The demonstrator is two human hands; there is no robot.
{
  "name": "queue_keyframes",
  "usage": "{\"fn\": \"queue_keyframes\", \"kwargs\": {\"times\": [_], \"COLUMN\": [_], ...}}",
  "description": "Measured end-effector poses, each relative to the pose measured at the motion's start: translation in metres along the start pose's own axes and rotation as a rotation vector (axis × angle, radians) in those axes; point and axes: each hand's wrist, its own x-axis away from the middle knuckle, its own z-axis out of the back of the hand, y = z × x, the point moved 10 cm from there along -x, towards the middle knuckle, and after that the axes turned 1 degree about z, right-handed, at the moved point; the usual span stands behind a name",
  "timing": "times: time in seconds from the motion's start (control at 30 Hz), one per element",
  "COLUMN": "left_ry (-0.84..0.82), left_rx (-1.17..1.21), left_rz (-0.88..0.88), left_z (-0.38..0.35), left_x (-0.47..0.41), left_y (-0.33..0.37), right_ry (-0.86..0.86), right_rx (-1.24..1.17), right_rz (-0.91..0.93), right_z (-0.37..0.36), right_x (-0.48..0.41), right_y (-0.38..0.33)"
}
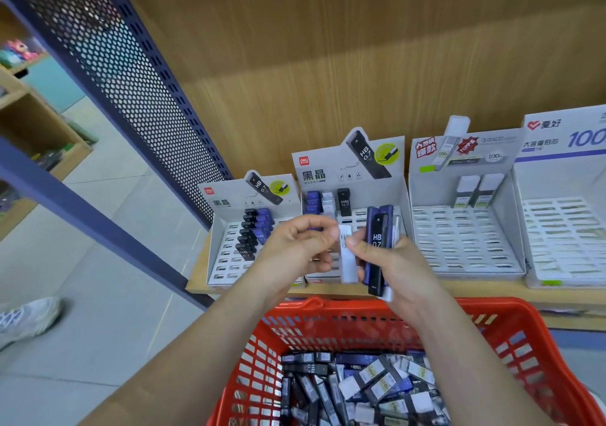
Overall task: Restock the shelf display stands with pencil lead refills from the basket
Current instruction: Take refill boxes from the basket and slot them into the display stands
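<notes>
Refills in hand between basket and shelf stands

Nearest, the red basket (511, 324) holds loose lead refills (360, 386): light, stiff, smooth plastic cases, probably slippery and best pinched across their flat sides. Above it the left hand (295, 245) pinches a white case (347, 258) by its top. The right hand (403, 271) has its fingers clenched round a dark bundle (377, 245) marked "HB 0.7". Beyond, the deli stand (347, 169) reads "HB 0.7" and a farther stand (557, 143) shows "100".
</notes>
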Motion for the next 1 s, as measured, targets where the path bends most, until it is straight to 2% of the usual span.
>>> {"fn": "queue_keyframes", "kwargs": {"times": [0.1, 0.2, 0.37, 0.5, 0.7, 0.87, 1.0], "left_ry": [-0.082, -0.036, 0.212, 0.323, 0.208, 0.169, 0.135], "left_rx": [-0.079, -0.132, -0.115, -0.080, -0.218, -0.363, -0.461], "left_rz": [0.021, 0.046, -0.014, -0.100, -0.203, -0.312, -0.368], "left_z": [-0.002, 0.013, 0.065, 0.073, 0.011, -0.055, -0.111], "left_x": [0.002, 0.002, -0.001, -0.008, -0.030, -0.053, -0.083], "left_y": [-0.004, -0.007, 0.002, 0.013, 0.036, 0.062, 0.072], "right_ry": [-0.116, -0.119, -0.039, -0.049, -0.013, 0.231, 0.389], "right_rx": [0.166, 0.164, -0.406, -0.478, -0.366, -0.255, -0.284], "right_rz": [-0.002, -0.041, -0.246, -0.245, -0.118, -0.008, 0.032], "right_z": [-0.012, -0.013, -0.002, 0.013, 0.061, 0.131, 0.171], "right_x": [0.003, 0.001, -0.003, 0.000, 0.005, 0.011, 0.018], "right_y": [0.003, 0.009, 0.034, 0.033, 0.002, -0.017, -0.018]}}
